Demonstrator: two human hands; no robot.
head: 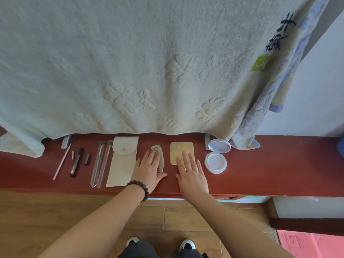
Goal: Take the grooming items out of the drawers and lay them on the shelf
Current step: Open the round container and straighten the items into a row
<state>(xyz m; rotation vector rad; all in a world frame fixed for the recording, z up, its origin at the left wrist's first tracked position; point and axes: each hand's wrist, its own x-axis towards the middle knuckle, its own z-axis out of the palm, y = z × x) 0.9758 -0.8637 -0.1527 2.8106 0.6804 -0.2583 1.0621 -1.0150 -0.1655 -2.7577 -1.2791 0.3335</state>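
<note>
Laying-out step, looks near the end. Red shelf [279, 170] already carries a row of grooming items, left to right: thin pink stick [62, 161], black tube [76, 162] with a small black cap [87, 159] beside it, two brushes in clear sleeves [101, 162], cream snap pouch [122, 162], comb [158, 157], yellow patterned card [182, 152], open round compact [216, 157] with its clear lid flipped up at the back

Left hand [149, 169] lies flat, fingers straight, resting on the comb and covering its left edge; beaded bracelet [138, 187] on that wrist. Right hand [191, 174] also flat, fingers spread and straight, fingertips pressing the lower part of the yellow card. Neither hand grips anything, both just press or nudge the items

Pale towel [130, 62] hangs down behind the shelf, its hem just above the items; second flowered towel [279, 90] hangs at right, its corner touching the shelf near the compact

Drawers not in view, so can't tell if anything is left inside. Judgement: hands are squaring up the comb and card in the row. Next move likely calls for lifting both hands off without dragging the light card or comb out of line, then checking the drawers below the shelf edge for any leftover items
</note>
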